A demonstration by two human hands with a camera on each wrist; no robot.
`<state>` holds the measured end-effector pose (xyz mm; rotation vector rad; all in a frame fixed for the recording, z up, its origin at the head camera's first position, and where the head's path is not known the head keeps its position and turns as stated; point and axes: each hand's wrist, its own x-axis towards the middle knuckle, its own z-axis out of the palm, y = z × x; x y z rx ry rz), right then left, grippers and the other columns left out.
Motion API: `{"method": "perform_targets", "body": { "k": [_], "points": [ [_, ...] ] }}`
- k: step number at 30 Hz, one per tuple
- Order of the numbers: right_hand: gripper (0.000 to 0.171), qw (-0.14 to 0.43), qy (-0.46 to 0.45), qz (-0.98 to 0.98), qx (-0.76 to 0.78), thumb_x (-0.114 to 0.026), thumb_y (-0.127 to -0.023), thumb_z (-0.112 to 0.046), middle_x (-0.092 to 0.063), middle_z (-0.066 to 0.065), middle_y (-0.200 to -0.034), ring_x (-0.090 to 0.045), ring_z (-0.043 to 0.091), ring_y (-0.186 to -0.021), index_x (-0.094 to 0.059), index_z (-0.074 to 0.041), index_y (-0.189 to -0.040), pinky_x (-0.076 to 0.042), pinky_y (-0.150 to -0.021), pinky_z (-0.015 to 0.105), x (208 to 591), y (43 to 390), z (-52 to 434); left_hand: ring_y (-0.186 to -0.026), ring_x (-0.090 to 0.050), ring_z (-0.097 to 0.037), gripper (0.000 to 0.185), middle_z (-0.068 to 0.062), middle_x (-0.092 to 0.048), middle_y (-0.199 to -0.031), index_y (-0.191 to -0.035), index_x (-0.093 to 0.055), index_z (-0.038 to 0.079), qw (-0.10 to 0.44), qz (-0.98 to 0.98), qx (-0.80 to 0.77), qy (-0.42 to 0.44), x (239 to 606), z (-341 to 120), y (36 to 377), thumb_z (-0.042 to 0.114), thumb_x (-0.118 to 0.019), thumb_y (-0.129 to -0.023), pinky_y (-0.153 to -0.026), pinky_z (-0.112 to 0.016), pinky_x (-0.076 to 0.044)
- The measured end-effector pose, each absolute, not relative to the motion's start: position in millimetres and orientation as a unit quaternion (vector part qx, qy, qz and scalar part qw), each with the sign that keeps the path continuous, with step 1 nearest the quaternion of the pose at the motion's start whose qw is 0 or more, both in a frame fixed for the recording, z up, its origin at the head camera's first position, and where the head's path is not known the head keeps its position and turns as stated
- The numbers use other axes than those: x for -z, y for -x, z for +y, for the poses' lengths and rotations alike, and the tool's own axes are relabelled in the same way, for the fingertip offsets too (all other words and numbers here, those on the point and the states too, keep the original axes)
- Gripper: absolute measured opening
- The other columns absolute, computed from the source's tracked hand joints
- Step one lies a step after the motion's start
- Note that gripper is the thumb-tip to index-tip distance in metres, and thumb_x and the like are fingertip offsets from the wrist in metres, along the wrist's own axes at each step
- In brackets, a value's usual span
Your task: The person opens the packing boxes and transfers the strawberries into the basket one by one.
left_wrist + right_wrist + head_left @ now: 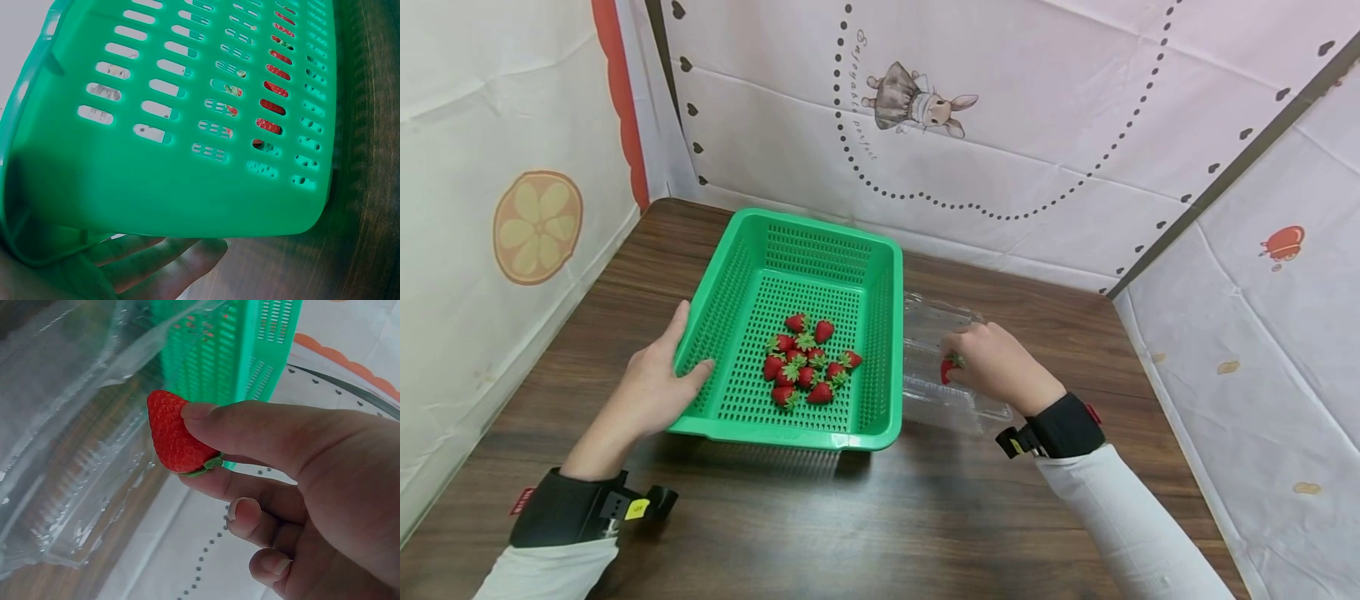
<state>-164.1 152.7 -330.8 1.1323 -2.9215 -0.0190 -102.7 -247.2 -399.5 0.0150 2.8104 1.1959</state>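
My right hand point(997, 364) pinches a red strawberry point(170, 434) between thumb and fingers, its green leaves toward the palm in the right wrist view. That hand is over a clear plastic container point(928, 408), just right of the green basket point(897, 333). At the basket's left side, my left hand point(653, 382) grips the rim, thumb over the inner side and fingers outside. In the left wrist view those fingers point(181, 262) show along the basket's outer wall. Inside the basket, several strawberries point(821, 392) lie clustered toward the near right.
Both basket and container stand on a dark wooden table point(760, 525). Printed white cloth point(760, 108) hangs behind the table and at both sides, close to its edges. The container sits right against the basket's right side in the head view.
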Motion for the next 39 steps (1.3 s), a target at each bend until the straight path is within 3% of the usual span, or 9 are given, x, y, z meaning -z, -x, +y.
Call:
{"method": "perform_targets", "body": {
  "k": [20, 31, 39],
  "points": [
    [0.005, 0.036, -0.389, -0.920, 0.033, -0.075, -0.080, -0.010, -0.068, -0.001, -0.074, -0.054, 0.014, -0.066, -0.070, -0.012, -0.081, -0.043, -0.064, 0.032, 311, 172, 126, -0.135, -0.024, -0.058, 0.084, -0.035, -0.014, -0.155, -0.153, 0.016, 0.018, 0.048, 0.918, -0.394, -0.006, 400, -248, 102, 0.030, -0.047, -0.100, -0.100, -0.071, -0.028],
    [0.021, 0.030, -0.401, -0.914, 0.044, -0.076, -0.081, -0.015, -0.045, -0.005, -0.059, -0.038, 0.012, -0.059, -0.059, -0.014, -0.070, -0.025, -0.061, 0.028, 305, 176, 100, -0.135, -0.024, -0.058, 0.084, -0.035, -0.014, -0.155, -0.153, 0.016, 0.018, 0.045, 0.917, -0.395, -0.005, 401, -248, 102, 0.030, -0.048, -0.100, -0.100, -0.071, -0.028],
    [0.033, 0.028, -0.417, -0.908, 0.039, -0.077, -0.080, -0.018, -0.032, -0.007, -0.061, -0.031, 0.010, -0.060, -0.048, -0.016, -0.065, -0.021, -0.062, 0.028, 308, 181, 85, -0.136, -0.024, -0.057, 0.084, -0.034, -0.014, -0.155, -0.153, 0.016, 0.018, 0.046, 0.917, -0.396, -0.005, 401, -248, 102, 0.030, -0.048, -0.100, -0.100, -0.071, -0.028]
  ]
}}
